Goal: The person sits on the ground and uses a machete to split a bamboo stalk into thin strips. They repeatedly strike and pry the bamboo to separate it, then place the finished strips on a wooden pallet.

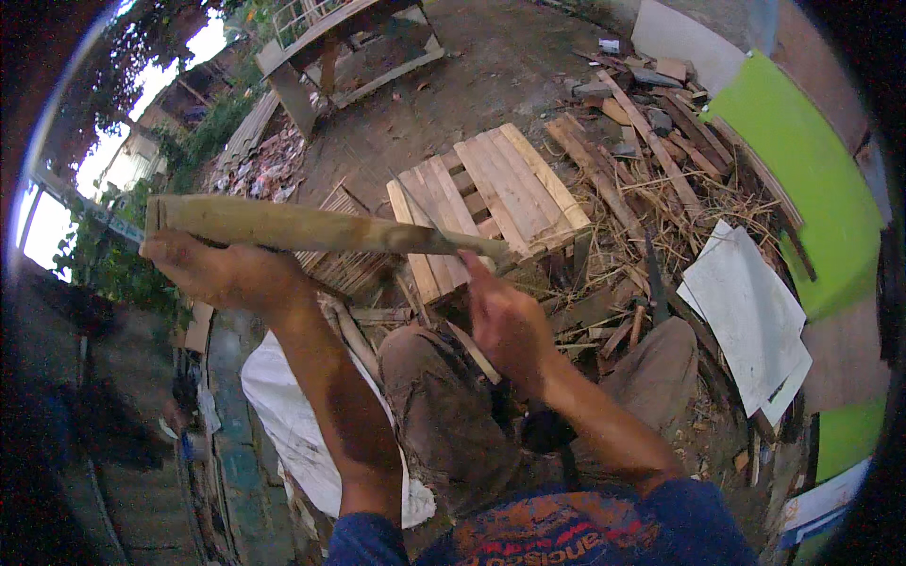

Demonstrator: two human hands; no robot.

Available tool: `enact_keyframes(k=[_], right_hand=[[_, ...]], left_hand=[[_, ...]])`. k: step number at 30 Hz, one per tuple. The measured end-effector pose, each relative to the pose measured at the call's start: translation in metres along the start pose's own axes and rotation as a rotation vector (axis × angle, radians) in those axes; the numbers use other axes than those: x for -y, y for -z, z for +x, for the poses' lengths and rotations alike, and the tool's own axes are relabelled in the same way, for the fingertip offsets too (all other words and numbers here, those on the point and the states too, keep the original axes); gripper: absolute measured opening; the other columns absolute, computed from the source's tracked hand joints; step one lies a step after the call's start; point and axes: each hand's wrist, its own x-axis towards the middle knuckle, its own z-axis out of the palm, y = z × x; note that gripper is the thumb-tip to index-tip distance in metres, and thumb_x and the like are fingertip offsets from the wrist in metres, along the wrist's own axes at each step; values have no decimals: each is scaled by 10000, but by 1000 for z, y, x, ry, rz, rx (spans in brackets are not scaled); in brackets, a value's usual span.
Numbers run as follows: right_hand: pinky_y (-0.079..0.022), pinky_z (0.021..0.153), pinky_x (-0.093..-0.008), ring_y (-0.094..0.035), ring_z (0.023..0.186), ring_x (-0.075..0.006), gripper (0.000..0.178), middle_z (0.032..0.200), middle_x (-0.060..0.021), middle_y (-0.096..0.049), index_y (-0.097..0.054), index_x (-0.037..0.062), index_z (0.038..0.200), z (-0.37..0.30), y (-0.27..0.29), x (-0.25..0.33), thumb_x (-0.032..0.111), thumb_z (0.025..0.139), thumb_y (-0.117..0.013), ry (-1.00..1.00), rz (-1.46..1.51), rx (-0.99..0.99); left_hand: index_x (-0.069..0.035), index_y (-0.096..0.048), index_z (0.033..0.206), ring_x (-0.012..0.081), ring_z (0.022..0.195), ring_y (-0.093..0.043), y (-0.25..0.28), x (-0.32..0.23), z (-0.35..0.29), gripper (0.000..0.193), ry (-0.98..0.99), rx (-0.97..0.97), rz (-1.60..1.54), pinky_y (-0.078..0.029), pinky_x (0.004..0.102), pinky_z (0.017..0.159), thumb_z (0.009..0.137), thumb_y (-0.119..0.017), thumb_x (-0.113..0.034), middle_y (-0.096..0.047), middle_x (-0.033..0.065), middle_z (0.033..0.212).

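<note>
A pale yellow-green length of bamboo (293, 226) stretches across in front of me, wide at its left end and narrower toward the right. My left hand (222, 274) grips it from below near the wide end. Beside its right end, my right hand (505, 321) is closed on what looks like a knife (479, 358). A long, light handle sticks out below the fist, and a thin blade seems to rise up and left past the bamboo. Beyond lies a low slatted wooden bench (505, 189), partly covered by the bamboo.
Scrap wood (651, 141) and straw are heaped at the right, beside white sheets (746, 311) and a green panel (802, 179). A dark blade (654, 274) stands by my right knee. A white sack (297, 415) lies left of my legs. A wooden table (349, 47) stands far back.
</note>
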Motion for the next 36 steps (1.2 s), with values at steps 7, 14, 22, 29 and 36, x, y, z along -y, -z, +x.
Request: enact_keyframes(k=[7,14,22,29,36], right_hand=[[-490,647,-531,-623,734,-470,540,784,-269,-642,-410,58,1442,-11,4,-8,67,915,-525,-27,64,-3],[-505,682,-542,-636,771,-459,507,855,-272,-660,-428,43,1421,-39,-3,-75,124,930,-529,-415,-200,200],[-505,702,-566,-633,790,-494,499,871,-303,-656,-418,61,1426,-38,-11,-104,131,940,-511,-540,-238,199],[-485,898,-468,-612,1038,-457,458,1139,-290,-626,-478,-21,1371,-55,-14,-137,171,957,-525,-450,51,-126],[-450,1004,-416,-595,1163,-392,472,1256,-274,-605,-477,-59,1366,-94,-12,-148,190,968,-532,-435,146,-188]], left_hand=[[-20,-495,1019,215,760,-604,-1,-10,-4,594,105,91,-97,-549,345,698,1047,-227,-550,-557,125,877],[-12,-505,1063,230,840,-595,1,1,2,580,-34,87,50,-543,388,739,1048,-257,-535,-544,129,942],[-7,-534,1100,238,927,-611,-13,41,18,455,0,181,-77,-544,396,783,1046,-390,-434,-580,128,1020],[-9,-548,1160,254,897,-666,-42,55,25,270,509,278,-556,-577,406,724,1019,-522,-238,-637,154,1080],[-108,-550,1238,233,807,-633,-56,83,31,424,747,396,-1130,-561,476,719,1013,-465,-458,-634,84,943]])
